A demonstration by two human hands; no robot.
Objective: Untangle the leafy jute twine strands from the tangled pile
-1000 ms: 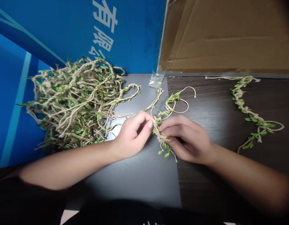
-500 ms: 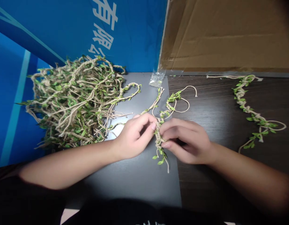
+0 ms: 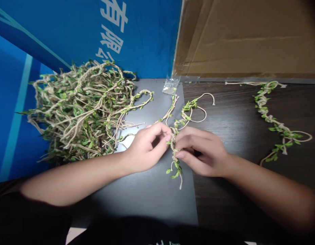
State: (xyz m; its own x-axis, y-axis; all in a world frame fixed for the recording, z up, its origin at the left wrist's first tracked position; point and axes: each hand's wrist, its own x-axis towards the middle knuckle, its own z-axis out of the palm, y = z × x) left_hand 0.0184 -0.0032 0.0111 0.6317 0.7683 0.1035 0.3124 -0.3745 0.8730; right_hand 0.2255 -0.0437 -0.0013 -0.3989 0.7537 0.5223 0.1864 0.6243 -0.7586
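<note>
At far left the pile (image 3: 80,112) of leafy cords sits against the blue panel (image 3: 147,44); next comes the left hand (image 3: 148,146), thumb and forefinger pinching the left edge of the cord (image 3: 173,147); the cord lies directly between the 2 hands, over the grey mat (image 3: 159,200), its long axis running roughly away from the body, with a leafy tail on the near side; beyond the fingers 2 strands spread apart, though their joins are partly hidden; the right hand (image 3: 202,151) grips the cord's right edge with thumb and fingertips; neither hand is nearer, since both touch it; at far right the second cord (image 3: 269,118) lies on the dark table (image 3: 234,112), well apart.
</note>
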